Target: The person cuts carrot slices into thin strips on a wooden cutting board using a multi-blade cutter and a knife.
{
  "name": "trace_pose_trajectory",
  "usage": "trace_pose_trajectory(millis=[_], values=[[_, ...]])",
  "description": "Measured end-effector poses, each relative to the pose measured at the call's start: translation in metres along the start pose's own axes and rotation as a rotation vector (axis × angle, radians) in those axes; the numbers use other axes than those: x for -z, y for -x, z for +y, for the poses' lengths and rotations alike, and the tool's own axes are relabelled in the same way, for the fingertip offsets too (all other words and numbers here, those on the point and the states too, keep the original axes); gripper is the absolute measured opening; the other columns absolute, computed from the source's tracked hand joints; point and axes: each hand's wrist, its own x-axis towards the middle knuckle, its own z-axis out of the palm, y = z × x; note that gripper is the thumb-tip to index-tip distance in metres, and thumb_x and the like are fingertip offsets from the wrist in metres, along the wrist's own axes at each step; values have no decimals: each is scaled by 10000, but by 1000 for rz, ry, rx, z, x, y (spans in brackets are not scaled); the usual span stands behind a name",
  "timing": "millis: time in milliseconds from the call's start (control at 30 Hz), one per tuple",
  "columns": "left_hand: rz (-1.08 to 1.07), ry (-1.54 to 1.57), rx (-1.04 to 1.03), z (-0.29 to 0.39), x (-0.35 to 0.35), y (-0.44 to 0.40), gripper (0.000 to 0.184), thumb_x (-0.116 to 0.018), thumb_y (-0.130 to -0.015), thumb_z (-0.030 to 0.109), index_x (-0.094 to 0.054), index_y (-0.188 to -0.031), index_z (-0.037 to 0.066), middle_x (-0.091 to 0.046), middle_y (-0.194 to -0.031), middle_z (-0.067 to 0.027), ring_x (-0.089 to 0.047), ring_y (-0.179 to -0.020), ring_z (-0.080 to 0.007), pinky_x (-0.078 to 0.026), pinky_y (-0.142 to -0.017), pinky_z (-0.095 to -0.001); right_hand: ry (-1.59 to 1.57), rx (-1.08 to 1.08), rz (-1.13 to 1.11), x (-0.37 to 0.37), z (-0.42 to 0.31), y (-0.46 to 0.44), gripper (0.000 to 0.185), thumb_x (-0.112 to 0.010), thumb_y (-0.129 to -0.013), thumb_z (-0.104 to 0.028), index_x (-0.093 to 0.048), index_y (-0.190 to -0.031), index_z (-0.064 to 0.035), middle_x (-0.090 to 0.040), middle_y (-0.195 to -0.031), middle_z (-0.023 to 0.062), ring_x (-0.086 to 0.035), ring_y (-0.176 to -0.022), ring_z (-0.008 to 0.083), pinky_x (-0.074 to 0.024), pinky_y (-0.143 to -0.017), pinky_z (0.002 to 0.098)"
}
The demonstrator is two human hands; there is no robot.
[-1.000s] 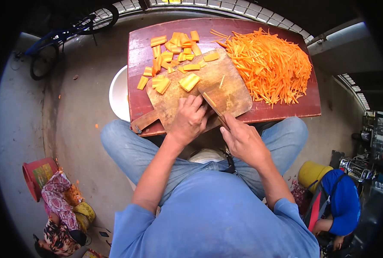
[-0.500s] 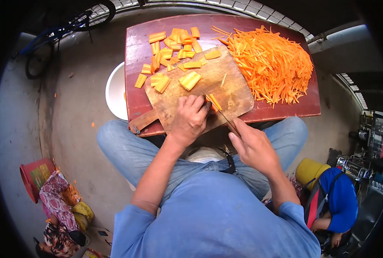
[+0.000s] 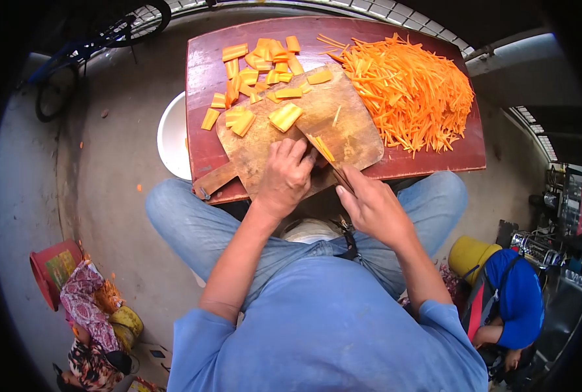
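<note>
My left hand is curled on the wooden cutting board, its fingertips pressed round a carrot piece that is mostly hidden beneath them. In my right hand is a knife, its blade angled across the board just right of my left fingertips. Thin carrot sticks lie along the blade's far side. Farther up the board sit thick carrot slices, and a single pale stick lies apart from them.
The board rests on a red table. A large heap of shredded carrot covers its right side, with more carrot chunks at the back left. A white basin stands beside the table. Other people sit low left and right, near a yellow bucket.
The knife has shifted slightly left along with my right hand, and the cut sticks now lie closer against its blade. My left hand stays nearly in place. The whole view has moved a little.
</note>
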Motion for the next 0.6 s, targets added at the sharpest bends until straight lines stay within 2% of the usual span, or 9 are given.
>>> trace_pose_trajectory(millis=[100,233,333,600], values=[[47,-6,-14,2,0,-2,295,-696,-818,82,-763,-1089,-12,-636,-1085,-116,-608,-1028,-310,-498,-934,-452,-3,-19,4,7,-7,5,302,-685,-1054,-123,-566,-1293,17,-701,-983,297,-689,-984,529,-546,-798,589],[9,53,-34,-4,-2,2,281,-692,-817,72,-761,-1075,-16,-634,-1057,-110,-608,-1027,-312,-503,-927,-446,-43,-101,-36,11,-11,17,316,-688,-1052,-124,-566,-1306,18,-703,-979,301,-689,-966,530,-545,-798,588],[39,56,-42,-3,-5,1,256,-689,-813,64,-763,-1046,-14,-640,-1052,-110,-610,-1024,-314,-504,-927,-441,-1,-1,-6,-3,2,0,331,-686,-1054,-126,-566,-1327,17,-704,-978,298,-693,-960,527,-545,-794,592],[41,75,-61,-4,-1,0,246,-688,-800,66,-771,-1016,-18,-671,-1046,-117,-628,-1023,-313,-507,-918,-446,-15,-21,-18,-1,1,7,341,-696,-1050,-134,-567,-1324,23,-708,-977,298,-695,-936,525,-546,-776,594]])
